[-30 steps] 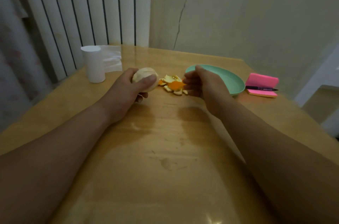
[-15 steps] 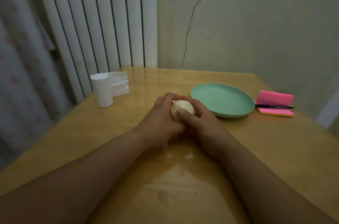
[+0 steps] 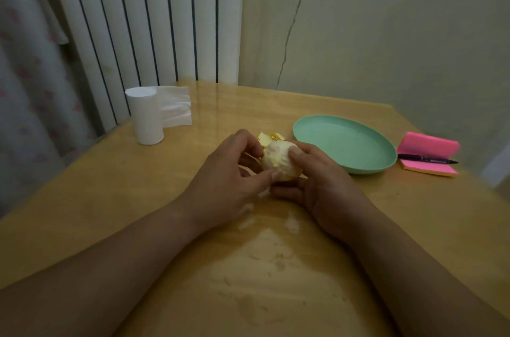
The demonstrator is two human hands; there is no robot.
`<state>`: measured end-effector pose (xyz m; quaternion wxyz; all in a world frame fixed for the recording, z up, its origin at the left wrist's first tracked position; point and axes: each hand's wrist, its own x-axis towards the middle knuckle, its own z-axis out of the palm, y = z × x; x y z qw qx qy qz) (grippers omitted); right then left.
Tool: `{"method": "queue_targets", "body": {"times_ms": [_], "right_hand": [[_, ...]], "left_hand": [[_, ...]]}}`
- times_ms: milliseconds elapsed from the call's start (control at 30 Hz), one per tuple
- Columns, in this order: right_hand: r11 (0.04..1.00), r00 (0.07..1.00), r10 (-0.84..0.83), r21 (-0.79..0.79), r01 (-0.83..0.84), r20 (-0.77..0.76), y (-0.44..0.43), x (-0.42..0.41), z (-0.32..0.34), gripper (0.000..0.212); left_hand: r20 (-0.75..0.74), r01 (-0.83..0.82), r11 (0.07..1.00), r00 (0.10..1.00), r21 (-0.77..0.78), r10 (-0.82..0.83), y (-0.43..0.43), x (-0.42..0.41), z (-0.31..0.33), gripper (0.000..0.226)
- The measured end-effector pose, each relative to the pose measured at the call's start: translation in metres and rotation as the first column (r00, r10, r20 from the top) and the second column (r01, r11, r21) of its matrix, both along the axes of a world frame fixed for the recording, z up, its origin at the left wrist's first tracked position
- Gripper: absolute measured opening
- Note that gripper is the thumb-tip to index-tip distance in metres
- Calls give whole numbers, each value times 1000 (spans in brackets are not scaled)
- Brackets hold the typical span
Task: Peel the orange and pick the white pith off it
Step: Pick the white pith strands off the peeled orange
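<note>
Head view: round, pith-coated orange (image 3: 279,161).

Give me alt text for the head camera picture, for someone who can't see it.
Both hands, left hand and right hand, hold a mostly peeled orange above a wooden table. Peel scraps lie behind it, beside an empty green plate.

- The bench (image 3: 116,198) looks like pale wood under a glossy coat, with dull smears near the front.
- The orange (image 3: 278,160) has a matt, pale, pithy skin, rough and fibrous.
- The plate (image 3: 386,154) looks like smooth green plastic with a soft sheen.
- The tissue roll (image 3: 146,115) is soft white paper, matt and creased.
- The sticky notes (image 3: 430,143) are matt pink paper.
</note>
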<state>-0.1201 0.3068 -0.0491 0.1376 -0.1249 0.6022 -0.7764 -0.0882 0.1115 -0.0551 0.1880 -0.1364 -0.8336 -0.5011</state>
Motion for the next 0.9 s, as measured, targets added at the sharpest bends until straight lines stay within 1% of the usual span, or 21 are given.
{"method": "queue_targets", "body": {"times_ms": [100, 200, 267, 367, 500, 633, 667, 733, 900], "right_hand": [[998, 998, -53, 15, 53, -21, -2, 0, -1, 38], [989, 989, -128, 59, 133, -76, -5, 2, -2, 42], [971, 972, -186, 127, 204, -140, -5, 4, -2, 44], [930, 940, -244, 215, 296, -239, -4, 9, 1, 41], [901, 917, -290, 244, 358, -274, -7, 12, 1, 43], [881, 912, -326, 270, 389, -248, -9, 9, 0, 49], [876, 913, -329, 284, 390, -240, -9, 8, -1, 50], [877, 918, -330, 289, 384, -220, -10, 6, -1, 52], [905, 942, -296, 269, 330, -160, -8, 1, 1, 55]], "left_hand": [[-97, -15, 998, 995, -68, 8, 0, 0, 1, 28], [-123, -9, 993, 992, -121, -6, -2, 2, 2, 24], [-139, -7, 981, 990, -194, -20, -4, 2, 3, 20], [-180, -22, 944, 983, -328, -39, -6, 1, 4, 15], [-253, -105, 856, 967, -506, -32, -5, -1, 8, 16], [-329, -252, 721, 944, -645, 36, 7, -1, 8, 23], [-338, -270, 703, 940, -658, 45, 9, -1, 8, 24], [-345, -281, 704, 937, -652, 54, 11, -2, 7, 22], [-365, -284, 784, 928, -552, 79, 12, -5, 7, 23]]}}
